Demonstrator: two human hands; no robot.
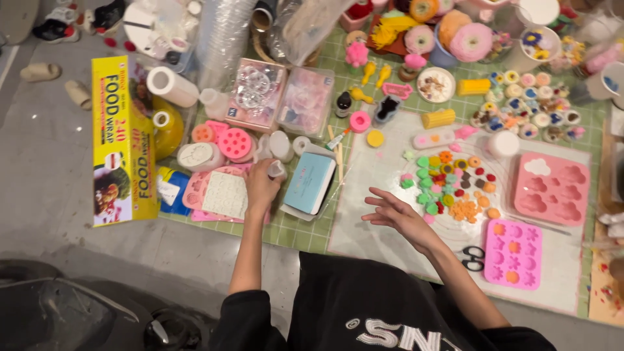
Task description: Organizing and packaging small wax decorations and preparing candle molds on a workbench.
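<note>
Grey concrete floor point(58, 162) carries everything, and a green checked mat point(305, 231) spread over it serves as the work surface, crowded almost to its edges. Largest at the mat's left edge lies a long yellow box of food wrap point(120, 140), flat on its side, with a white roll point(172, 86) just beyond its far end. Over the right half of the mat sits a pale translucent sheet point(390, 227), likely there to keep sticky pieces off the cloth. Near its right edge rests a big pink mould with cloud shapes point(552, 188), and towards the near right corner a smaller pink mould point(513, 253) has a few cavities filled orange. Scissors point(474, 258) lie just beside that small mould. Between the moulds and the sheet's middle, small coloured pieces point(448, 185) in green, red and orange are gathered in a loose round cluster, sorted close for easy picking. A light blue box point(309, 183) lies at the sheet's left edge.

The person's left hand point(261, 188) is clamped around a small clear cup point(277, 169), held upright above a white textured mould point(224, 194) at the mat's near left. The right hand point(396, 218) hovers over the sheet with fingers spread, holding nothing, apart from the coloured pieces.
</note>
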